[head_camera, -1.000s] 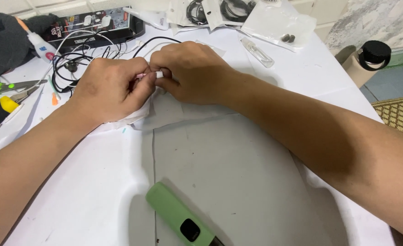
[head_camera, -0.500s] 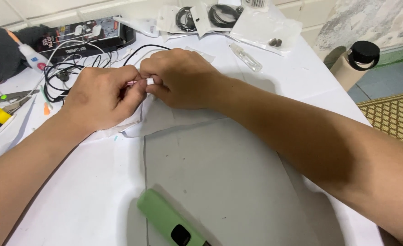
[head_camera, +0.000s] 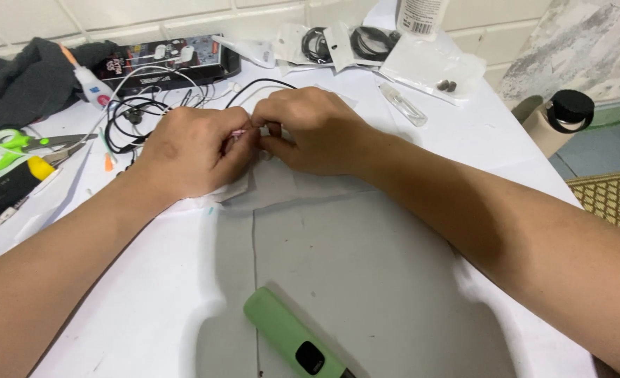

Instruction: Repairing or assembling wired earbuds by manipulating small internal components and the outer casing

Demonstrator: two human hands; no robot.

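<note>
a small pinkish piece (head_camera: 242, 133) is sitting pinched between both sets of fingertips, over the white table (head_camera: 366, 266). left hand (head_camera: 191, 150) and right hand (head_camera: 310, 129) are clamping it together; black cables (head_camera: 131, 115) are lying loose nearby, so the fiddling looks unfinished.

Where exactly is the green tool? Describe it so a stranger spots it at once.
Start at the white table and look to its near edge, below the two hands, left hand and right hand. The green tool lies there alone at a slant: a pale green bar with a dark oval window, unlike the bright green scissors far left.
</note>
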